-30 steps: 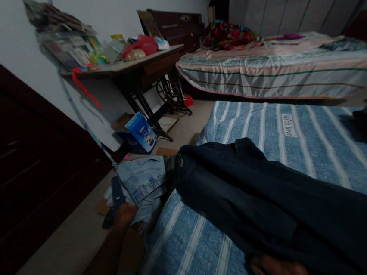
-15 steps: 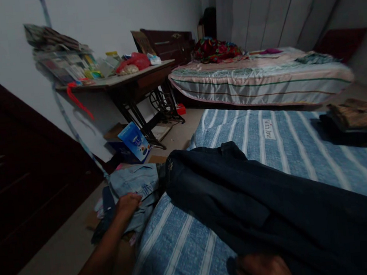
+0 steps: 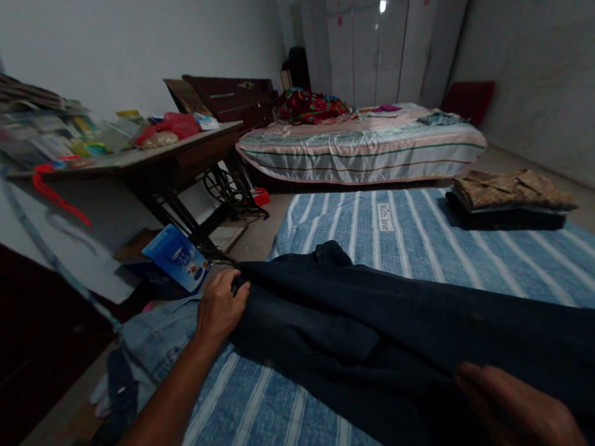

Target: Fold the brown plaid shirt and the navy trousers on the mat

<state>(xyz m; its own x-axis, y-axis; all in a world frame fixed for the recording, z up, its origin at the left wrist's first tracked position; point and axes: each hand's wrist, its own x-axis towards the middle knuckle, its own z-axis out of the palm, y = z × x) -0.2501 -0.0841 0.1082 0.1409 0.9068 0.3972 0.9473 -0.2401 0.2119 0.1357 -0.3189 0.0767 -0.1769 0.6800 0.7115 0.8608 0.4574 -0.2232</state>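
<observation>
A pair of dark blue trousers [image 3: 350,330] lies stretched across the blue striped bed cover, some folds along its length. My left hand [image 3: 224,304] is closed on the left end of the trousers, thumb and fingers pinching the edge. Over the lower right part of the trousers is my right hand [image 3: 520,405], smeared by motion; its fingers are partly hidden, and whether it grips the cloth does not show. Light blue denim clothes [image 3: 155,335] are heaped beside the bed, just behind my left forearm.
Folded clothes with a brown patterned piece on top [image 3: 513,192] sit on the striped bed cover [image 3: 414,233]. A sewing machine table [image 3: 180,153] with assorted items stands at the left, a blue box [image 3: 177,259] below it. Another bed [image 3: 358,150] is farther back.
My left hand has moved from over the light denim heap onto the left end of the trousers and closed there. My right hand has shifted right along the trousers. The view has turned right.
</observation>
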